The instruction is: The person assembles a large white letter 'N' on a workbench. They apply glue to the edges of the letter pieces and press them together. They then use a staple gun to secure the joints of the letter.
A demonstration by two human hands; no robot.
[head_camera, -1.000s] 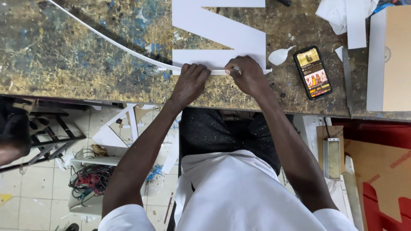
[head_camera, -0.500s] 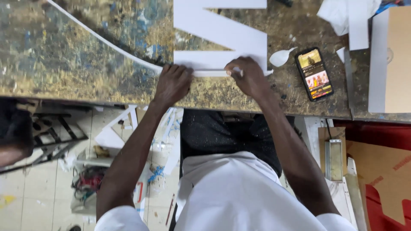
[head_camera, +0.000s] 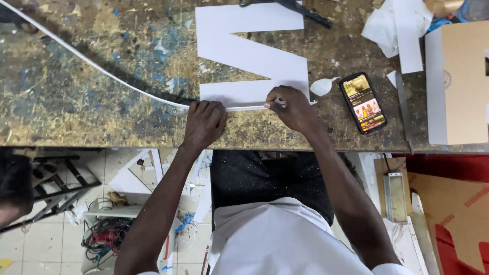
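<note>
- Left hand [head_camera: 205,124]: palm down, fingers curled and close together, pressing on the white strip [head_camera: 102,71] at the lower left corner of the white letter [head_camera: 249,56]. The hand bears down rather than closing around anything.
- Right hand [head_camera: 290,108]: fingers bunched, fingertips [head_camera: 272,103] pinching the strip against the letter's bottom edge, near its lower right corner.
- Strip: thin, white and flexible. It runs along the letter's bottom edge between the two hands, then curves away up and left across the tabletop [head_camera: 76,112] to the top left corner of the view.
- Letter: a flat, angular cut-out lying on the tabletop, with its bottom edge near the front edge of the tabletop.
- Tabletop: worn, with blue and yellow paint stains.
- Phone [head_camera: 362,102]: lies face up with its screen lit, just right of the right hand and apart from it.
- White scrap [head_camera: 323,86]: small and rounded, between the letter and the phone.
- Box [head_camera: 456,84]: cardboard with a white side, at the right end of the tabletop.
- Crumpled white paper [head_camera: 395,25]: lies at the top right.
- Dark tool [head_camera: 300,7]: lies at the letter's top edge.
- Wires [head_camera: 104,237]: a tangle on the tiled floor, below left.
</note>
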